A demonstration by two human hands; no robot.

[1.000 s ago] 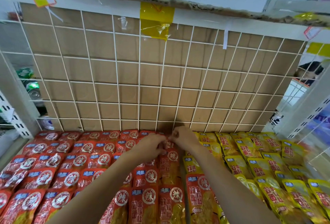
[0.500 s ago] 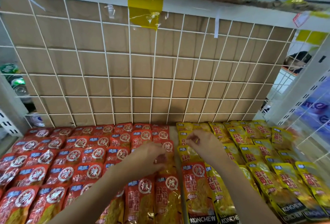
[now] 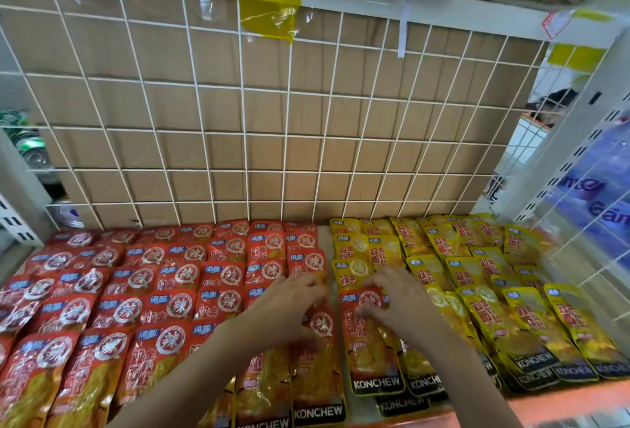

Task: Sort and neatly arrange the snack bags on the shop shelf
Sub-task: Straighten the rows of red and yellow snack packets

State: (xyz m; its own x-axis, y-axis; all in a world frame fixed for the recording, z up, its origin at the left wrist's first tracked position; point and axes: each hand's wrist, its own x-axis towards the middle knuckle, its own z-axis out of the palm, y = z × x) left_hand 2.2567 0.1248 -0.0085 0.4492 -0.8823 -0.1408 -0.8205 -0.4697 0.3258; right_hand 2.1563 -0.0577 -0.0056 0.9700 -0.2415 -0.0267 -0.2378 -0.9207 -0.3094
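Gripping with the left hand (image 3: pixel 286 306): fingers (image 3: pixel 315 286) curled over the top of a red bag (image 3: pixel 317 369), thumb below, blurred at the tips. Over at the right hand (image 3: pixel 399 298), bent fingertips (image 3: pixel 370 310) down on the top edge of a stray red bag (image 3: pixel 370 349). Pinching or only pressing there? Cannot tell, with the thumb hidden.

Both hands close together at mid-shelf, wrists well apart. Lying flat, that stray one, on the yellow side, just right of the dividing line and overlapping yellow packs beneath it.

Outward now. To the left, rows of red bags (image 3: pixel 146 291), overlapped like tiles, packed out to the left edge. To the right, yellow bags (image 3: pixel 477 274) in slanting rows, reaching the side mesh (image 3: pixel 579 257). Between the two blocks, only a thin bare strip (image 3: pixel 325 233) of shelf (image 3: pixel 562 400), showing near the back. Tight on the surface, then; plenty of open air above the packs.

Walled in at the back by a white wire grid (image 3: pixel 289 127) with cardboard (image 3: pixel 218 103) behind it, and yellow tape (image 3: pixel 269 1) stuck over the top rail. At the front, bag bottoms right up to the orange shelf lip.
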